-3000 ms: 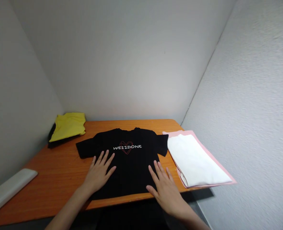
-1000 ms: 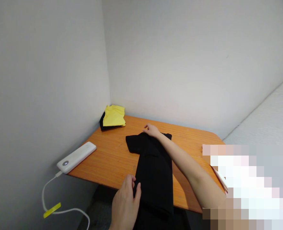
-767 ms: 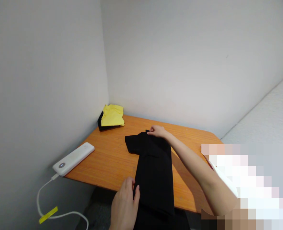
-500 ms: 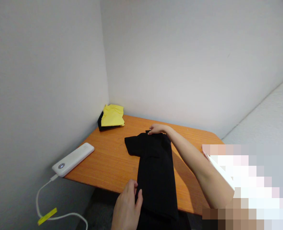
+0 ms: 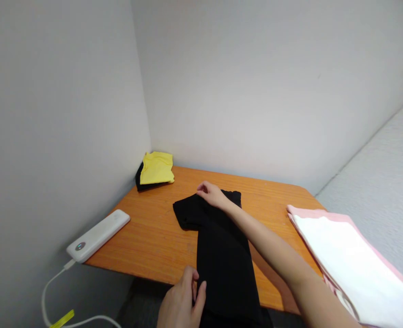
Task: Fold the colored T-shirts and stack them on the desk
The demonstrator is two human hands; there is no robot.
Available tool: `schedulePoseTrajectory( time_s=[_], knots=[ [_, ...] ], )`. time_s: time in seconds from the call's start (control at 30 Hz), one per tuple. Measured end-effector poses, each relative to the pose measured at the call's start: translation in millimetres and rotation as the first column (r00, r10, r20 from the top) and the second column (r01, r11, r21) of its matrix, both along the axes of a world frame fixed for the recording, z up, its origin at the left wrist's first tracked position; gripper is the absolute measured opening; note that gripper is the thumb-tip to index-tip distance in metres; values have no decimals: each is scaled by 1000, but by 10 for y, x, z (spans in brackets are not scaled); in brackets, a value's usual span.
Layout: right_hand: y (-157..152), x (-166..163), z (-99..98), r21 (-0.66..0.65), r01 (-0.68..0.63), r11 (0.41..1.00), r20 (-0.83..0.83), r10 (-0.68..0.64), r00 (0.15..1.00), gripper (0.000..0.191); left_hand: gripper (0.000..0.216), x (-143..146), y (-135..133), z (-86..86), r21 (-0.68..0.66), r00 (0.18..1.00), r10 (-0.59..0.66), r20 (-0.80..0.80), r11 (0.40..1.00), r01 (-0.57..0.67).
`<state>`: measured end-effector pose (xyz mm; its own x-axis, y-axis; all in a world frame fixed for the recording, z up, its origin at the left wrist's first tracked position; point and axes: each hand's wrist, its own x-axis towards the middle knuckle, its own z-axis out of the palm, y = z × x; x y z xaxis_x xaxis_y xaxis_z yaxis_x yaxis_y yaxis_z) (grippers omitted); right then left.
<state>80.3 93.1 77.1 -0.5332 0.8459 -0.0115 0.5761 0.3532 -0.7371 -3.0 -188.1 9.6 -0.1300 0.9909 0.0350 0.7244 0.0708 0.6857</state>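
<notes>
A black T-shirt [image 5: 221, 246] lies on the orange table [image 5: 153, 237], folded lengthwise into a narrow strip, with one sleeve sticking out to the left at the far end. My right hand [image 5: 212, 195] reaches across to the far end and pinches the fabric near the collar. My left hand [image 5: 182, 303] is closed on the shirt's left edge at the table's near edge, where the hem hangs over.
Folded white and pink garments [image 5: 348, 264] are stacked at the right of the table. A yellow garment [image 5: 156, 167] lies on a dark one in the far left corner. A white power bank [image 5: 98, 235] with a cable [image 5: 61, 314] sits at the left edge. Walls enclose three sides.
Three seconds ago the shirt lay spread flat, print up, under both open hands. It is now folded into a strip. In the last second my right hand shifted slightly left along the collar end.
</notes>
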Motion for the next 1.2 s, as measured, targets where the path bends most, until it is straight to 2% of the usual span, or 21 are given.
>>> schedulePoseTrajectory(
  time_s=[0.1,0.17,0.23,0.3,0.4,0.53,0.77,0.87,0.97,1.07,1.13,1.2],
  knots=[
    [-205,363,-113,287,-43,957,123,8,992,32,25,-164,220,173,-1,993,55,-100,998,-55],
    [-375,520,-238,409,-94,908,253,-14,967,60,29,-331,507,278,69,970,134,-201,990,-122],
    [-539,587,-383,416,-91,905,340,-62,938,87,32,-505,870,331,144,934,201,-296,976,-164],
    [-669,586,-521,386,-59,920,385,-102,917,103,36,-653,1250,328,159,900,226,-374,971,-178],
    [-781,529,-674,347,-13,938,414,-141,899,110,41,-797,1729,255,78,864,203,-461,979,-189],
    [-830,472,-778,376,24,926,427,-197,882,108,44,-905,2102,149,-1,850,189,-492,976,-218],
    [-800,506,-820,370,46,928,391,-200,898,86,31,-1056,2340,133,-85,927,81,-365,989,-120],
    [-793,502,-832,379,79,922,374,-231,898,96,29,-1082,2366,201,-81,954,59,-294,993,-86],
    [-806,476,-843,404,106,909,355,-263,897,102,28,-1042,2375,351,-47,965,46,-258,997,-60],
    [-819,457,-841,412,114,904,351,-273,896,103,29,-839,2386,569,9,971,2,-240,1000,0],
    [-822,456,-830,407,113,907,360,-273,892,102,26,-581,2388,694,50,969,-44,-245,997,58],
    [-821,464,-812,396,100,913,387,-265,883,100,23,-252,2377,748,73,959,-104,-262,989,127]
  ],
)
